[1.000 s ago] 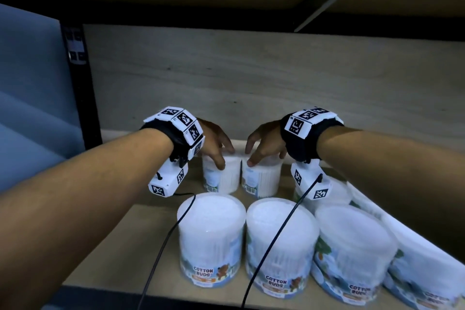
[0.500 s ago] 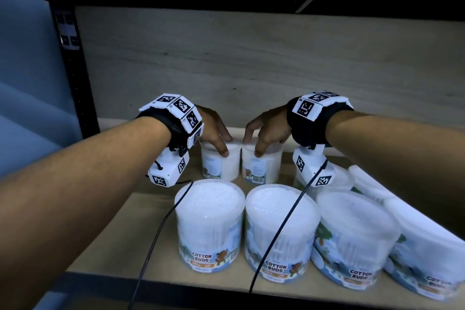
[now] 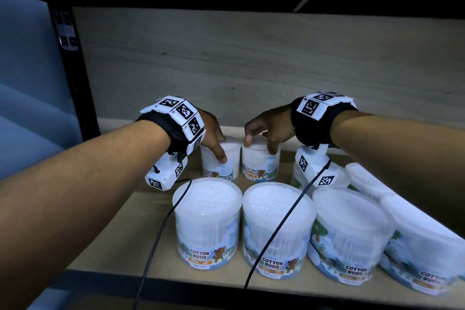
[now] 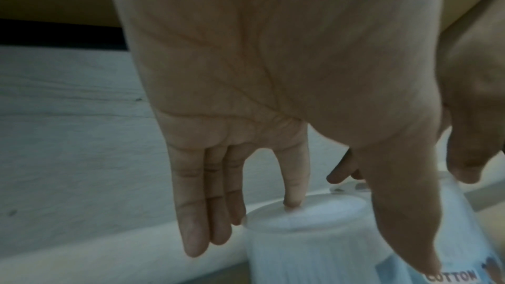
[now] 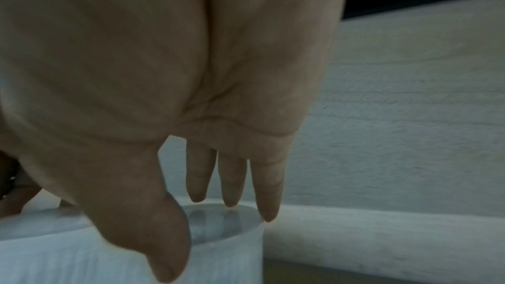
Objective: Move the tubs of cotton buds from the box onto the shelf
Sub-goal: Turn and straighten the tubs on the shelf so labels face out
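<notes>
Two tubs of cotton buds stand side by side at the back of the wooden shelf (image 3: 118,231). My left hand (image 3: 221,148) holds the left tub (image 3: 214,166) from above, thumb down its front, index tip on the lid (image 4: 314,215) and the other fingers (image 4: 202,213) behind the rim. My right hand (image 3: 260,146) grips the right tub (image 3: 259,166) the same way, thumb in front and fingers (image 5: 232,183) at the far rim of its lid (image 5: 218,226). The box is out of view.
Several more tubs (image 3: 206,221) stand in a front row along the shelf edge, with others behind at the right (image 3: 362,178). A black upright post (image 3: 75,78) bounds the shelf on the left. Bare board lies left of the tubs. Wrist cables (image 3: 158,234) hang over the front tubs.
Both rear tubs have been turned in place, so the right one's "COTTON BUDS" label now faces forward. My hands have stayed on top of them.
</notes>
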The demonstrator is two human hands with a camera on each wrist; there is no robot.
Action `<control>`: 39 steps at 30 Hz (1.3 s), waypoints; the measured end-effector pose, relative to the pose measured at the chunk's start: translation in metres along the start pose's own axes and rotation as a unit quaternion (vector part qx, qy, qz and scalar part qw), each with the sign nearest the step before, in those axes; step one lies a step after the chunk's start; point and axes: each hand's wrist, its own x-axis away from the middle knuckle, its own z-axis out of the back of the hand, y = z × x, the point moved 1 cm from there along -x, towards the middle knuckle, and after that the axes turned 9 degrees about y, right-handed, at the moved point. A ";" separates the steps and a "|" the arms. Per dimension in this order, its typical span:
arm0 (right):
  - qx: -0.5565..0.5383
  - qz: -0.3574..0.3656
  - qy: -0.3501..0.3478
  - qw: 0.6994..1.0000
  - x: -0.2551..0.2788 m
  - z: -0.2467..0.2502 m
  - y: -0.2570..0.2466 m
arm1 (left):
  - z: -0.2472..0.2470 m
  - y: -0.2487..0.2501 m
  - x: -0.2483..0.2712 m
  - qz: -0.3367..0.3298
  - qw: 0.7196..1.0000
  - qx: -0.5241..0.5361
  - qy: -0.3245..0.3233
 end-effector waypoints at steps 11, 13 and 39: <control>-0.043 -0.068 0.039 0.996 0.004 -0.002 -0.007 | 0.006 0.005 0.007 -0.043 0.996 0.077 0.029; -0.038 -0.069 0.041 0.996 0.003 -0.002 -0.008 | 0.006 0.004 0.008 -0.035 0.995 0.088 0.027; 0.013 -0.044 0.003 0.999 0.008 0.002 -0.011 | 0.000 0.006 -0.004 0.064 0.989 0.134 0.019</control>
